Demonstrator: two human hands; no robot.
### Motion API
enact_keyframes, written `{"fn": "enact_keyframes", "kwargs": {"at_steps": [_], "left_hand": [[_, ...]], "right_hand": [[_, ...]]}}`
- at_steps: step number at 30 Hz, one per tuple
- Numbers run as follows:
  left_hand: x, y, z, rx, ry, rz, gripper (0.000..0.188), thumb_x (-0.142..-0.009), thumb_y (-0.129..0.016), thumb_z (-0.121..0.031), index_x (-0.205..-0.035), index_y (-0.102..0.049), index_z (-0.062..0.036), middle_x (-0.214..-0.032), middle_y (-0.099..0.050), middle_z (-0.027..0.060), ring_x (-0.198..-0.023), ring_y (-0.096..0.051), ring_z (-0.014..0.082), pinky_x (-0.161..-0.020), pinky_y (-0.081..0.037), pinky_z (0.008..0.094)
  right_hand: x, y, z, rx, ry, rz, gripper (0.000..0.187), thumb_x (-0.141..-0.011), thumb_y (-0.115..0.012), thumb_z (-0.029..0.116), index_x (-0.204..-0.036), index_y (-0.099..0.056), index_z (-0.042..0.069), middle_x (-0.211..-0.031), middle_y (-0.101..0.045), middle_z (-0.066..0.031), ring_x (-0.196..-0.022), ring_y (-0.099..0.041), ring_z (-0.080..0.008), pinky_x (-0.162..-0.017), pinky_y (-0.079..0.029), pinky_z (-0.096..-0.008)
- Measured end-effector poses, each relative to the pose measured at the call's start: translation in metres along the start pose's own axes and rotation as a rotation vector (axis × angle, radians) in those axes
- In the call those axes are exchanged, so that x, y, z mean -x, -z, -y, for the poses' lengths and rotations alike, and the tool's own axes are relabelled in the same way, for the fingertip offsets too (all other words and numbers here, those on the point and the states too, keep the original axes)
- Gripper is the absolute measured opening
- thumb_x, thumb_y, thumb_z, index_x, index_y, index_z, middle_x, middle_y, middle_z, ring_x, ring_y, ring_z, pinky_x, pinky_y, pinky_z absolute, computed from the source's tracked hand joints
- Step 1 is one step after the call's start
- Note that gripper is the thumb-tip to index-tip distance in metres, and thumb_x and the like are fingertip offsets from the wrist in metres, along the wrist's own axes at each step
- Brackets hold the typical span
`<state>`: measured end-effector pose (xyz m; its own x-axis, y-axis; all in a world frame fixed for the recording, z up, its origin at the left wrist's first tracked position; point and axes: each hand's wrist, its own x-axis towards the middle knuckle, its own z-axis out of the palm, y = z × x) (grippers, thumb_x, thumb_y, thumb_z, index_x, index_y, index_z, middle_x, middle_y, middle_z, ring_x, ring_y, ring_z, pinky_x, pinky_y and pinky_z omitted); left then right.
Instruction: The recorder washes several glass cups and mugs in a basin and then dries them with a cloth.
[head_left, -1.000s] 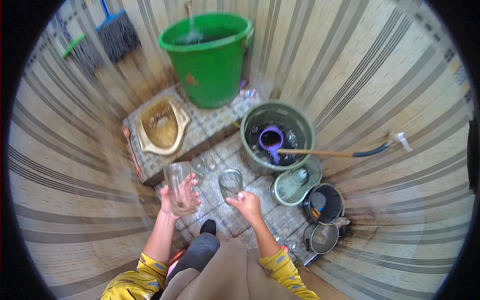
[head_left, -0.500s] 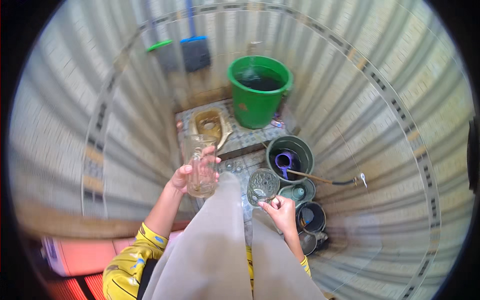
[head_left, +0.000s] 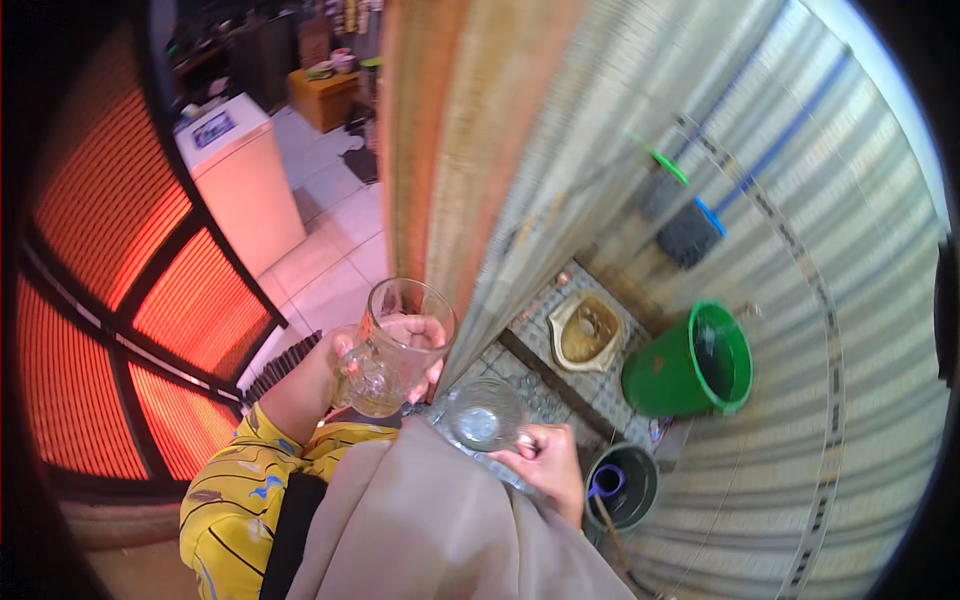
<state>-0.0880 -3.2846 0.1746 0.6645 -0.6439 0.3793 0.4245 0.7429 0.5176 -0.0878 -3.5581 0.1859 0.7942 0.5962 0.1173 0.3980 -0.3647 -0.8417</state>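
Wrapped round a tall clear glass mug (head_left: pixel 400 350), my left hand (head_left: pixel 345 362) holds it tilted, its mouth up and toward the right. A little yellowish tint shows at its base. My right hand (head_left: pixel 548 462) pinches the handle of a shorter patterned glass cup (head_left: pixel 486 416), held low in front of my grey-beige garment (head_left: pixel 440 515). The two glasses are close together but apart. Part of the right hand's fingers lies behind the cup's handle.
Right of me stand a tall green bucket (head_left: pixel 672 370) of water, a squat toilet (head_left: pixel 587 330) on a raised tiled step, and a dark green bucket (head_left: pixel 640 490) with a purple dipper (head_left: pixel 606 480). A wall edge (head_left: pixel 425 150) divides this from a room with a white chest-like appliance (head_left: pixel 245 190). Slatted door panels (head_left: pixel 110 200) stand left.
My view has swung left, so the doorway and the room beyond it now show and the buckets sit farther right. Both hands keep their glasses; the left one's mug is more tilted.
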Motion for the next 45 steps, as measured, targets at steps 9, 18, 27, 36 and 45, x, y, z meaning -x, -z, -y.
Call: {"fn": "enact_keyframes", "kwargs": {"at_steps": [9, 18, 27, 36, 45], "left_hand": [[0.143, 0.027, -0.091, -0.085, -0.548, -0.409, 0.078, -0.058, -0.072, -0.038, -0.115, -0.033, -0.002, -0.105, -0.046, 0.0155, -0.086, -0.052, 0.0358, -0.071, -0.047, 0.0493], [0.227, 0.101, -0.205, -0.166, -0.47, -0.865, 0.084, -0.067, -0.062, -0.043, -0.128, -0.021, -0.0048, -0.109, -0.046, 0.0156, -0.085, -0.057, 0.0314, -0.073, -0.049, 0.0466], [0.16, 0.264, -0.259, 0.197, 0.316, -0.708, 0.064, -0.076, -0.046, -0.048, -0.124, -0.034, -0.0083, -0.114, -0.047, 0.0164, -0.08, -0.058, 0.0311, -0.067, -0.05, 0.0372], [-0.033, 0.498, -0.351, 0.331, 0.632, -0.769, 0.045, -0.074, -0.052, -0.035, -0.106, -0.048, -0.0039, -0.101, -0.051, 0.0188, -0.088, -0.054, 0.0296, -0.073, -0.049, 0.0399], [-0.074, 0.555, -0.439, 0.476, 0.474, -0.728, 0.052, -0.078, -0.045, -0.043, -0.113, -0.045, -0.0055, -0.109, -0.048, 0.0178, -0.095, -0.051, 0.031, -0.083, -0.042, 0.0408]], "right_hand": [[-0.15, -0.143, 0.018, -0.192, -0.082, 0.315, 0.048, -0.064, -0.072, 0.022, -0.05, -0.029, 0.007, -0.045, -0.028, -0.0003, -0.045, -0.026, -0.0079, -0.04, -0.028, -0.0257], [-0.271, -0.256, 0.021, -0.047, -0.161, -0.054, 0.04, -0.069, -0.068, 0.021, -0.052, -0.036, 0.005, -0.046, -0.038, 0.0002, -0.045, -0.032, -0.0072, -0.041, -0.028, -0.0257], [-0.308, -0.272, -0.058, -0.402, -0.624, -0.289, 0.037, -0.079, -0.053, 0.031, -0.055, -0.046, 0.004, -0.048, -0.046, -0.0019, -0.048, -0.044, -0.009, -0.046, -0.036, -0.0267], [-0.528, -0.201, -0.203, 0.423, -1.034, -0.206, 0.041, -0.08, -0.037, 0.034, -0.084, -0.061, 0.001, -0.091, -0.058, -0.0194, -0.089, -0.055, -0.0362, -0.076, -0.043, -0.0432], [-0.623, -0.181, -0.271, -0.12, -1.138, -0.59, 0.031, -0.075, -0.052, 0.036, -0.066, -0.057, 0.007, -0.069, -0.057, -0.0067, -0.061, -0.053, -0.0226, -0.052, -0.04, -0.0365]]}}
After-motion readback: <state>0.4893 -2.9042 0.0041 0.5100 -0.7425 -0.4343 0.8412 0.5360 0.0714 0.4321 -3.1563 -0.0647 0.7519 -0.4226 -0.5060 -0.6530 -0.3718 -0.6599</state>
